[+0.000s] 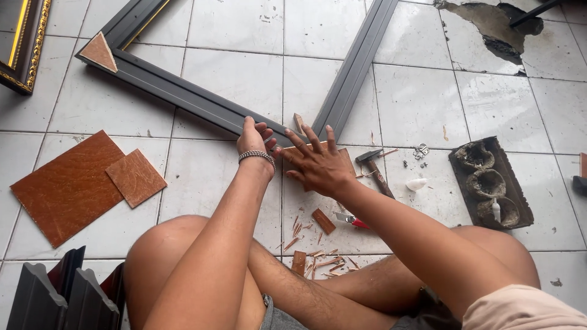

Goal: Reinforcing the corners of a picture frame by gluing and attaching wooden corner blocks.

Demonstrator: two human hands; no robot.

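Note:
A dark grey picture frame (183, 91) lies flat on the white tiled floor, two of its mouldings meeting in a corner just in front of me. My left hand (255, 139), with a beaded bracelet on the wrist, grips the near end of the left moulding at that corner. My right hand (318, 162) is spread flat, fingers apart, on a brown plywood piece (348, 160) laid over the corner joint. A small wooden wedge (298, 121) sticks up at the joint.
A hammer (374, 168) lies right of my hand, a red-handled knife (351, 220) and wood shavings (318, 260) near my legs. Brown boards (73, 183) lie left. A dark tray (492, 183) sits right; spare mouldings (61, 299) bottom left. A triangular board (99, 52) covers the far corner.

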